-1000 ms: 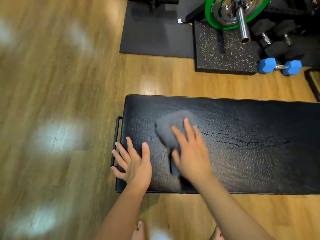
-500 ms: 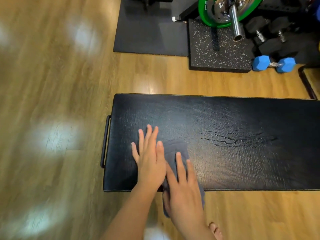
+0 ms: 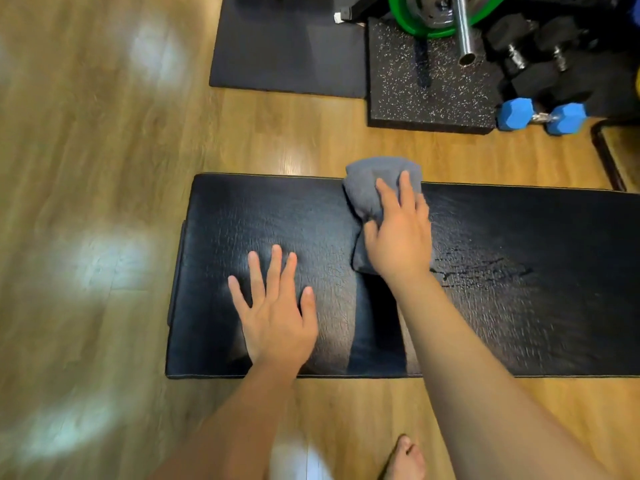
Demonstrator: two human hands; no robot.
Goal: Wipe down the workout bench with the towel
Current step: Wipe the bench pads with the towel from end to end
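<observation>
A black padded workout bench (image 3: pixel 519 323) runs across the middle of the view, its left end in front of me. My right hand (image 3: pixel 398 233) presses a grey towel (image 3: pixel 367 185) onto the pad; the towel's far part hangs over the bench's far edge. My left hand (image 3: pixel 277 313) lies flat on the pad with fingers spread, near the front left, holding nothing. Damp streaks show on the pad to the right of my right hand.
Wooden floor surrounds the bench. Behind it lie a black mat (image 3: pixel 287 46) and a speckled rubber mat (image 3: pixel 429 88) under a barbell with a green plate (image 3: pixel 415 22). A blue dumbbell (image 3: pixel 540 116) and black dumbbells (image 3: pixel 533 53) sit far right. My bare foot (image 3: pixel 401 459) is below.
My right hand slid the towel from the bench's front edge across to its far edge and rightward. My left hand moved off the towel and lies flat on the pad.
</observation>
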